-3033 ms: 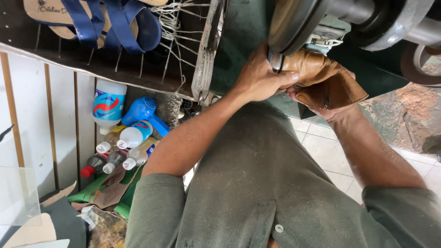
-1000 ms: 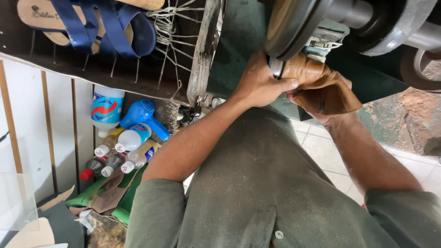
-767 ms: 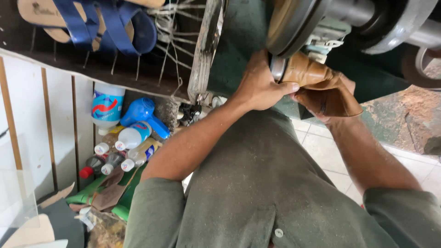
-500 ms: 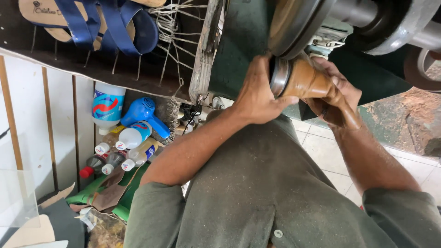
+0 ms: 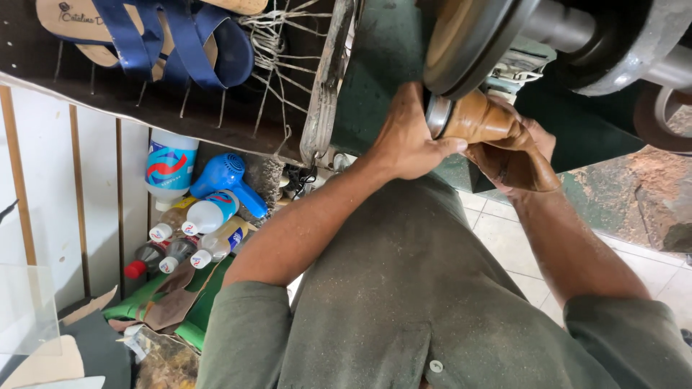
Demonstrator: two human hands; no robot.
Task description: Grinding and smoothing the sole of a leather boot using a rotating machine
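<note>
Since the earlier frame the brown leather shoe had turned heel-first against the grinding wheel. The left hand clasped its heel; the right hand cupped its upper. Heel sanding appeared underway; the next move called for steady rotation.

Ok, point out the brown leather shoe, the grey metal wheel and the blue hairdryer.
brown leather shoe [image 5: 497, 133], head view, on its tan upper.
grey metal wheel [image 5: 479, 43], head view, on its dark rim.
blue hairdryer [image 5: 223, 176], head view, on its body.
</note>
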